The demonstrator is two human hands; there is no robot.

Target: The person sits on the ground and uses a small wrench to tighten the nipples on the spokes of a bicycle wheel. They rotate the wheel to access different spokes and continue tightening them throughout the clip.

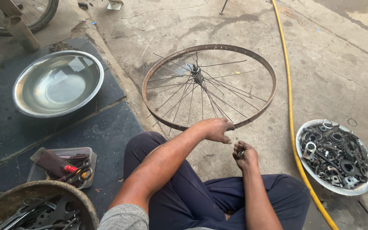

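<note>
A rusty bicycle wheel rim (252,55) with loose, bent spokes (209,96) and a central hub (196,71) lies flat on the concrete in front of my knees. My left hand (215,129) rests on the rim's near edge, fingers curled around the spoke ends there. My right hand (244,155) hovers just behind it, closed on a small metal piece, apart from the rim. My dark-trousered legs fill the bottom centre.
A steel basin of water (22,83) sits at left. A bowl of metal scrap parts (346,187) stands at right beside a yellow hose (289,102). A tray of scissors and tools (37,172) and a tool-filled tub (5,198) lie bottom left. Another wheel (43,19) is top left.
</note>
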